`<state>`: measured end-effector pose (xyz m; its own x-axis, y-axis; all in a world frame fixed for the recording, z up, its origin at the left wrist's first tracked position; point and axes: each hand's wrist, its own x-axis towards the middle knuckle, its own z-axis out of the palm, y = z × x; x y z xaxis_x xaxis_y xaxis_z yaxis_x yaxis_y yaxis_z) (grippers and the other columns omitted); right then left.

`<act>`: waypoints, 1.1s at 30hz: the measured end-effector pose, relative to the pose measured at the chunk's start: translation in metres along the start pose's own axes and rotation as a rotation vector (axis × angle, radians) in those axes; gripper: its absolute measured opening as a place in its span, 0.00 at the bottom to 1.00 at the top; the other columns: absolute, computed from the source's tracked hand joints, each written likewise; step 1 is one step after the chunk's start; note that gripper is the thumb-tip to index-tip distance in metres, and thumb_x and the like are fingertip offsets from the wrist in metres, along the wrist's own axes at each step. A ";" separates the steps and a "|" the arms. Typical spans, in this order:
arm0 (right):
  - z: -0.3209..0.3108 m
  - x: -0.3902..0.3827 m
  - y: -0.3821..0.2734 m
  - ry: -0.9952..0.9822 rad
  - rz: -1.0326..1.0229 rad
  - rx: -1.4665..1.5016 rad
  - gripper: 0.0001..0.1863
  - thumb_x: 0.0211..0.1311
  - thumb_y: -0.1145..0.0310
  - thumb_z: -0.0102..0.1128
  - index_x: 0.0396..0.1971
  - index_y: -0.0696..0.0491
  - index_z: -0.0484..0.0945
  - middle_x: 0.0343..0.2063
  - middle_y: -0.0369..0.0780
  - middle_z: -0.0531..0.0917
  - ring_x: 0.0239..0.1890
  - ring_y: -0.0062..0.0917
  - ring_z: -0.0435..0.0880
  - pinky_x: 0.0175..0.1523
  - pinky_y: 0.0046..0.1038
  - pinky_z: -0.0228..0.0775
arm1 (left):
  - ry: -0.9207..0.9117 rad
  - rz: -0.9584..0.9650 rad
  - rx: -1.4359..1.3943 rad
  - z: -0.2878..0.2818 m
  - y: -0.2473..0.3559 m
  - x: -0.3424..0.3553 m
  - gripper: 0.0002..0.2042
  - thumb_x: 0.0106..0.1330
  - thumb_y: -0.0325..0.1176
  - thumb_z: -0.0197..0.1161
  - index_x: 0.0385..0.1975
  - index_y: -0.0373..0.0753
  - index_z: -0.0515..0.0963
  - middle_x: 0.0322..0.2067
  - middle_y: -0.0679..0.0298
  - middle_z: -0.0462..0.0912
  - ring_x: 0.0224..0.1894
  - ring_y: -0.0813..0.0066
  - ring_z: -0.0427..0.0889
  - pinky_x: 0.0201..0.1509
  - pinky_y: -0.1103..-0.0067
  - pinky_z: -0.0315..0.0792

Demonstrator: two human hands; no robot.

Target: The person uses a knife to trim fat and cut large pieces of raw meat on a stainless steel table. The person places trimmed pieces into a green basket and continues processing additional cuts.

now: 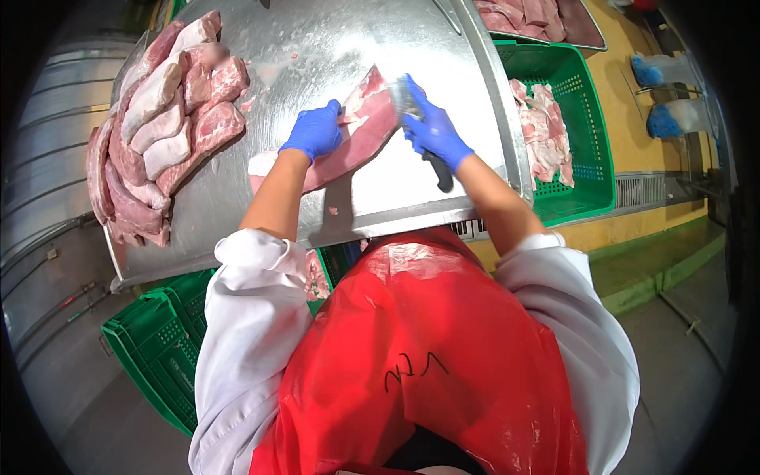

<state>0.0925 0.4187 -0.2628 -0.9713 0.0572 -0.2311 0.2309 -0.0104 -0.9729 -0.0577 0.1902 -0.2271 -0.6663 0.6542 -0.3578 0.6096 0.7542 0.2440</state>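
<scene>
On a steel work table lies a long pink strip of meat, angled toward the upper right, with patches of white fat. My left hand, in a blue glove, is closed on the strip around its middle. My right hand, also gloved in blue, grips a black-handled knife; its blade is near the strip's upper right end, blurred, and I cannot tell if it touches. A heap of meat pieces with pale fat lies on the table's left side.
Right of the table stands a green crate holding meat scraps, with a metal tray of meat behind it. Below the table at the left sit green crates and more scraps. Blue-and-clear objects are at the far right.
</scene>
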 end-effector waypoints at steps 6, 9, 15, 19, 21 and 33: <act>0.012 0.025 -0.031 -0.389 0.144 -0.304 0.42 0.66 0.72 0.46 0.77 0.31 0.43 0.24 0.40 0.79 0.19 0.22 0.80 0.23 0.26 0.77 | 0.047 0.066 0.179 -0.040 0.018 -0.001 0.11 0.65 0.31 0.53 0.46 0.37 0.69 0.35 0.42 0.83 0.39 0.40 0.83 0.43 0.55 0.75; -0.025 -0.018 -0.022 -0.507 0.196 -0.291 0.44 0.63 0.75 0.44 0.77 0.30 0.42 0.22 0.39 0.78 0.18 0.20 0.79 0.21 0.24 0.76 | 0.011 0.128 0.217 -0.049 0.027 0.013 0.13 0.64 0.31 0.53 0.47 0.35 0.67 0.34 0.42 0.83 0.38 0.40 0.83 0.41 0.54 0.76; 0.022 0.016 -0.037 -0.343 0.167 -0.040 0.45 0.62 0.77 0.46 0.77 0.34 0.42 0.21 0.39 0.79 0.15 0.19 0.77 0.19 0.24 0.74 | -0.092 0.320 0.365 -0.066 0.059 0.040 0.13 0.65 0.31 0.53 0.46 0.33 0.67 0.34 0.42 0.83 0.38 0.40 0.84 0.43 0.55 0.76; 0.029 -0.033 -0.013 -0.354 0.111 -0.115 0.44 0.65 0.76 0.45 0.77 0.32 0.42 0.21 0.39 0.78 0.15 0.19 0.76 0.21 0.23 0.75 | -0.142 0.302 0.396 -0.074 0.043 0.045 0.14 0.65 0.32 0.53 0.48 0.33 0.68 0.36 0.42 0.83 0.40 0.39 0.83 0.44 0.54 0.76; 0.022 -0.049 -0.007 -0.393 0.067 -0.140 0.44 0.66 0.76 0.45 0.77 0.31 0.42 0.21 0.38 0.78 0.15 0.19 0.76 0.22 0.24 0.75 | -0.147 0.330 0.357 -0.077 0.037 0.048 0.15 0.65 0.32 0.53 0.50 0.34 0.68 0.38 0.41 0.83 0.41 0.39 0.83 0.45 0.54 0.75; 0.064 -0.080 0.003 -0.417 0.050 -0.078 0.41 0.70 0.69 0.46 0.78 0.35 0.39 0.23 0.38 0.78 0.18 0.20 0.77 0.26 0.26 0.76 | -0.082 0.393 0.269 -0.106 0.009 0.037 0.12 0.66 0.33 0.53 0.47 0.38 0.69 0.39 0.44 0.82 0.43 0.40 0.80 0.46 0.56 0.74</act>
<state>0.1671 0.3498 -0.2474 -0.8956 -0.3499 -0.2747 0.2661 0.0735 -0.9611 -0.1222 0.2268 -0.1430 -0.3334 0.8723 -0.3576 0.9052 0.4023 0.1375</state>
